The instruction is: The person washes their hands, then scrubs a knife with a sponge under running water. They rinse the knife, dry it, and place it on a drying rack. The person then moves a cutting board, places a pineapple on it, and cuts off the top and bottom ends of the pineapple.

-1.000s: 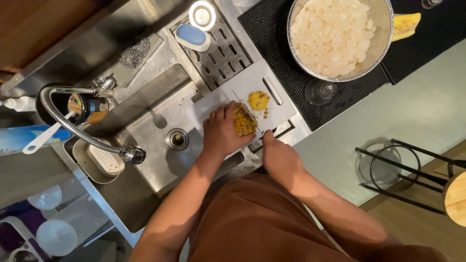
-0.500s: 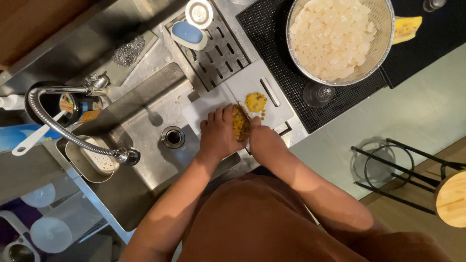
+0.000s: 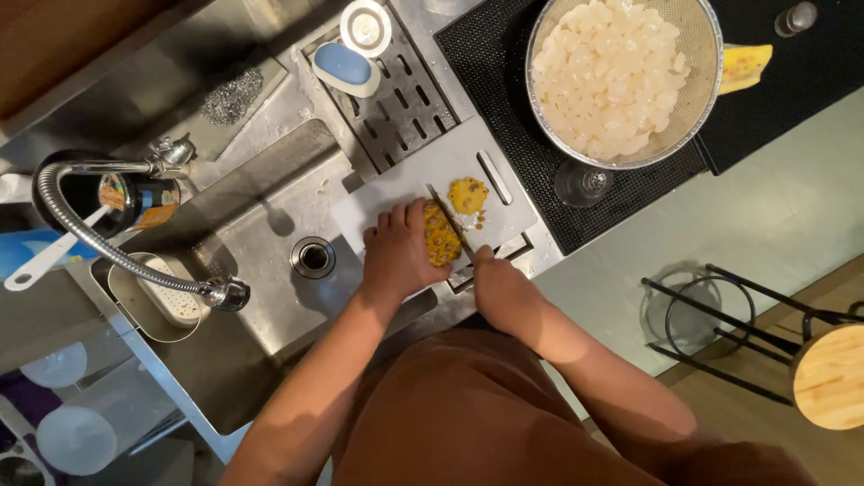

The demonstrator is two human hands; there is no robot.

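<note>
A white cutting board [image 3: 432, 171] lies across the right edge of a steel sink. On it my left hand [image 3: 396, 252] presses down on a yellow, brown-spotted piece of fruit [image 3: 441, 236]. My right hand [image 3: 500, 290] grips the handle of a knife [image 3: 447, 211] whose blade lies against the right side of that piece. A cut-off yellow slice [image 3: 468, 193] with a few crumbs rests just beyond the blade.
A metal colander [image 3: 624, 76] full of pale cubes sits on a black mat, a yellow peel [image 3: 745, 67] beside it. A glass lid knob [image 3: 583, 182], soap dish [image 3: 346, 67], drain [image 3: 312, 256] and spring faucet [image 3: 135, 256] surround the sink. A wooden stool [image 3: 828, 373] stands at right.
The view shifted slightly. My right hand moved in from the board's near edge, and the knife blade now lies along the fruit. My left hand stays on the fruit.
</note>
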